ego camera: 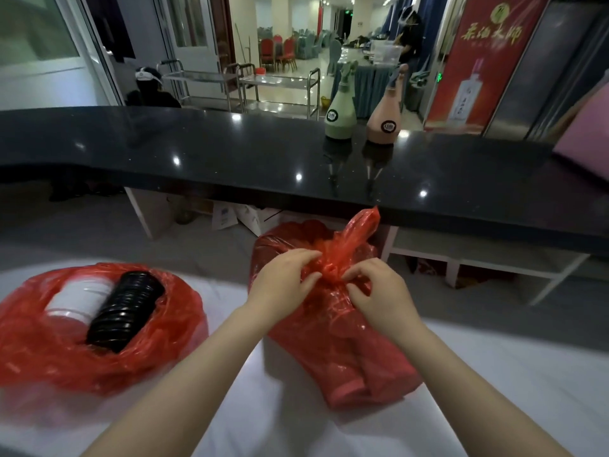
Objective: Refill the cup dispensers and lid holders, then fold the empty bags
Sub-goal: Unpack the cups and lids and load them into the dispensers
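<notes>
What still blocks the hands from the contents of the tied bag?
The knot in the tied bag. The left hand and right hand pinch it, and the red plastic hides the contents.

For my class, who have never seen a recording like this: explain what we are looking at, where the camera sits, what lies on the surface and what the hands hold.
No machine here: a person wears one camera on the head, looking forward and down. The left hand and right hand both pinch the knot of a tied red bag on the white table. To its left lies an open bag showing black lids and a white stack. Two spray bottles stand on the dark counter behind.
</notes>
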Tool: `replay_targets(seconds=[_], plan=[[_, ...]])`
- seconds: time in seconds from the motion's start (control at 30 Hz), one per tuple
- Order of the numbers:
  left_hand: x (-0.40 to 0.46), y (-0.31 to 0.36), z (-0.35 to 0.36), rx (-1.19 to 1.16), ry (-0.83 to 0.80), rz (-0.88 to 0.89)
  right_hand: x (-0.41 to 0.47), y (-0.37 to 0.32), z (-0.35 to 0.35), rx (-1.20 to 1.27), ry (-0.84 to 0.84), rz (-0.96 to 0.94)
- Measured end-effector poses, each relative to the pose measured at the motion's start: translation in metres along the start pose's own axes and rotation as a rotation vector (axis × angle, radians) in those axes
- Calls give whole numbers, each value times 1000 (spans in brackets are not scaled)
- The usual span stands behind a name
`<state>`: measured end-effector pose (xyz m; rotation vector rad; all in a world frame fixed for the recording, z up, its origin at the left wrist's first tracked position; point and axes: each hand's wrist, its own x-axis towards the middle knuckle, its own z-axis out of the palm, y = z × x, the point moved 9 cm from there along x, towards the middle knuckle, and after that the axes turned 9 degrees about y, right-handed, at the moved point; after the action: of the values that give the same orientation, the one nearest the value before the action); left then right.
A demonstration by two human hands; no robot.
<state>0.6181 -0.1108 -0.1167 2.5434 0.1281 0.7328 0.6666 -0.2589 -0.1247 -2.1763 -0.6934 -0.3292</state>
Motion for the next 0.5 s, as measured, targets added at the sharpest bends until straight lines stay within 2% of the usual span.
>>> replay_targets(seconds=[0.13, 0.23, 0.3, 0.4, 0.5], plan=[[1, -3, 14, 14, -29, -93, 1, 7, -9, -3, 47, -16], [-3, -2, 19, 15, -70, -100, 0, -4, -19, -80, 149, -157], [-5, -1, 20, 29, -75, -103, -2, -9, -11, -69, 70, -213], [-10, 0, 17, 24, -32, -116, -1, -3, 6, -188, -82, -205], [-17, -2, 13, 20, 32, -156, -2, 4, 0, -210, -20, -135]])
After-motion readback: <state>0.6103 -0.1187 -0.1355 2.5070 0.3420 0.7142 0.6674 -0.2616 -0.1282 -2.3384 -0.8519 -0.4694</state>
